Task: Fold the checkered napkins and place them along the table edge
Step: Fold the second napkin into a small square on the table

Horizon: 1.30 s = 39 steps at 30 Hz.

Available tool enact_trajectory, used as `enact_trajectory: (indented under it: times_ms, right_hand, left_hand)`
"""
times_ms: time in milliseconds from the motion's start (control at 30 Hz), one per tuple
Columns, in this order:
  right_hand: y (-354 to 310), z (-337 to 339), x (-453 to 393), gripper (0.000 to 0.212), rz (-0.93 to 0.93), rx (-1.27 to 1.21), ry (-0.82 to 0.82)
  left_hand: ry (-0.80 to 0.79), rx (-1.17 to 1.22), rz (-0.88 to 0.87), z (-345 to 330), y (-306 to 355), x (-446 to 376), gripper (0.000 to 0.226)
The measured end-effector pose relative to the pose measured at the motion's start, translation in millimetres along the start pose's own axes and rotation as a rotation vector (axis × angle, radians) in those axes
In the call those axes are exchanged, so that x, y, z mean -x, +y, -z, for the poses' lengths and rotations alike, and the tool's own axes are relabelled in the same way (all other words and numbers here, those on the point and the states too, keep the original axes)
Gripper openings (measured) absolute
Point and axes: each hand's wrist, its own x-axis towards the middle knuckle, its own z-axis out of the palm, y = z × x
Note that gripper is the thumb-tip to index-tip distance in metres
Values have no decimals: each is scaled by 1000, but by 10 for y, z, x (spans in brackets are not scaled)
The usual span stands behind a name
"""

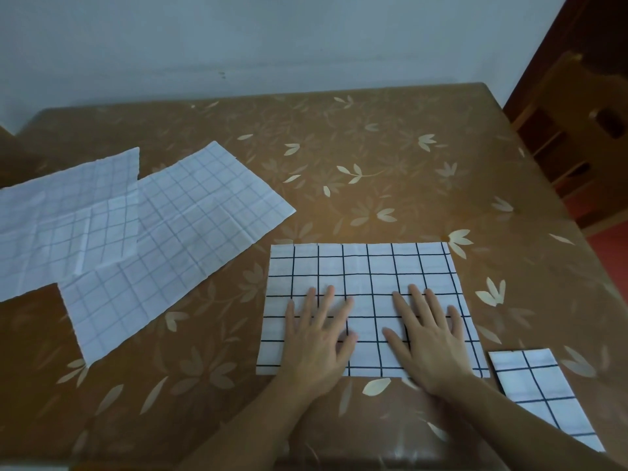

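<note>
Head view. The half-folded checkered napkin (367, 300) lies at the table's (373, 147) near edge, right of centre. Risk, as judged: uneven pressure could skew the layers and leave a crooked crease. Left hand (316, 338) and right hand (428, 341) both lie flat on it, palms down, fingers straight and spread, gripping nothing. A folded napkin (540, 396) sits at the near right corner. Two unfolded napkins (136, 232) overlap by the left edge.

White, dark-checked napkin (367, 266); brown leafy tablecloth (373, 147)
</note>
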Motion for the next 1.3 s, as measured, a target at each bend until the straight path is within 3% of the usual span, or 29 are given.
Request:
enact_trajectory:
  times_ms: [267,367,467,800,1067,1300]
  right_hand:
    - [-80,-7,28,69,12,-35,68]
    - [-381,-68,117,61,121,-83,140]
    - [-548,-195,153,57,161,-84,106]
    - [-46,-187,85,60,87,37,87]
    - [-37,-187,77,60,105,55,90]
    - [-66,-178,81,59,99,94,89]
  left_hand:
    - [-25,-83,24,-169,54,90,58]
    - [-17,-93,19,-215,39,89,57]
    - [-26,-111,16,-231,28,80,57]
    - [-44,-89,26,-203,7,88,59]
    - [26,-96,147,-83,-635,279,62]
    - [86,24,-65,-112,325,204,44]
